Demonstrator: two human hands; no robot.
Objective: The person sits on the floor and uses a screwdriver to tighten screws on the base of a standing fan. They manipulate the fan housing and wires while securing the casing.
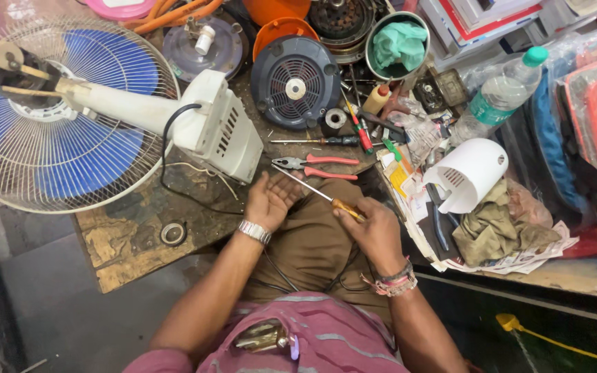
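My right hand (376, 230) was closed around the amber handle of a screwdriver (323, 196), its shaft slanting up and left across my lap. My left hand (269, 200) lay open, fingers loosely spread, the shaft crossing just above them. Red-handled pliers (316, 166) rested on the counter (133, 242) just beyond, beside the white base of the table fan (219, 128).

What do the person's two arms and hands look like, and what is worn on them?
Both forearms are bare. The left hand has a silver metal link watch on its wrist. The right hand has several pink and dark thread and bead bracelets at its wrist. Short maroon sleeves with grey stripes cover the upper arms.
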